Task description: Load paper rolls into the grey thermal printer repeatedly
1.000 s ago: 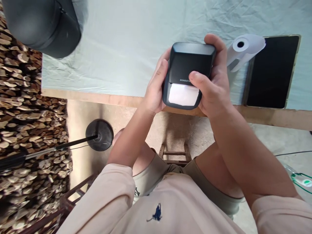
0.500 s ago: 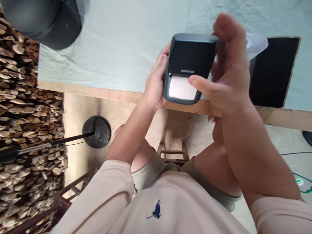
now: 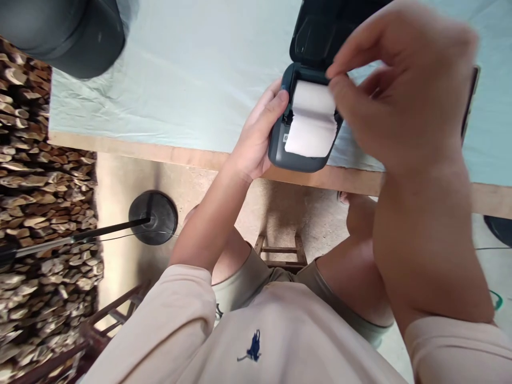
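Note:
A dark grey handheld label printer [image 3: 301, 161] is gripped along its left side by my left hand [image 3: 260, 130], the thumb lying on its edge. Its black lid [image 3: 316, 42] stands raised, baring a white label roll [image 3: 314, 96] inside. The roll's loose paper end [image 3: 310, 136] lies over the front of the printer, its sides ragged. My right hand [image 3: 400, 90] is at the printer's upper right, near the hinge. Thumb and index fingertips are pinched together beside the roll; whatever they may hold is not visible.
A pale green cloth [image 3: 192, 80] covers the wooden table [image 3: 168, 153]. A large black cylindrical object [image 3: 68, 34] stands at the upper left. The edge of a tablet [image 3: 470, 101] shows behind my right hand. Stacked firewood [image 3: 36, 213] and a round black stand base [image 3: 153, 217] are at the left.
The printer's lid has gone from closed to raised, and the roll inside now shows. My right hand has shifted from the printer's side to a pinch near the hinge. My left hand keeps its hold.

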### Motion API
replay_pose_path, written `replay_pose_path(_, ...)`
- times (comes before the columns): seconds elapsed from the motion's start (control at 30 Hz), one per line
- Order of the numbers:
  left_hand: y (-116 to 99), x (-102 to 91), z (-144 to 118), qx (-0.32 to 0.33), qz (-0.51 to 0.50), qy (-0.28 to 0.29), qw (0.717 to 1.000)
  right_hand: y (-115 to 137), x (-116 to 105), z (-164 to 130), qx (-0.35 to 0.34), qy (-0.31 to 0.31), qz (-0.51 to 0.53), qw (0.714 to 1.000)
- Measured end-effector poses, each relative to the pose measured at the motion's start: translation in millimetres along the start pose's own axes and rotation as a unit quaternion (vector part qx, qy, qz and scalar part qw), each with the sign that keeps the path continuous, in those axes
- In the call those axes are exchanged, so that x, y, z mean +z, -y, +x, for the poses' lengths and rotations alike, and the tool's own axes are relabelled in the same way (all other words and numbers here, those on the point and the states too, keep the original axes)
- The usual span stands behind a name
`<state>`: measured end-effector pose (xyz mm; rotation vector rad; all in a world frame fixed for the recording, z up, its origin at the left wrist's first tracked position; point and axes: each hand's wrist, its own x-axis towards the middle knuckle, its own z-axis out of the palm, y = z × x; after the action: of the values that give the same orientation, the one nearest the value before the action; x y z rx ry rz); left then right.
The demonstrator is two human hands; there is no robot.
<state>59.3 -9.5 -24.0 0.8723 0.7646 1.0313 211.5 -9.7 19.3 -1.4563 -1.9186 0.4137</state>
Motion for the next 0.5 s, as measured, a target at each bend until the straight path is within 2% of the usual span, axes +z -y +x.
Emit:
replay_pose_path(0.07, -2, 1.7, 0, -0.011, 0.014, -0.015, 1.000, 4, -2, 0, 0.023, 0.071, -0.072, 0.995)
replay_pose_path(0.23, -5, 5.9, -2, -0.018, -0.010, -0.021, 1.000, 8, -4, 3, 0.071, 0.139, -0.176, 0.972)
replay_pose_path(0.37, -3, 4.2, -2, -0.021, -0.008, -0.013, 1.000, 2, 2, 4, 0.127, 0.172, -0.208, 0.955)
replay_pose_path(0.5, -1, 1.7, -2, -0.024, 0.002, -0.002, 1.000, 2, 5, 4, 0.136, 0.174, -0.200, 0.954)
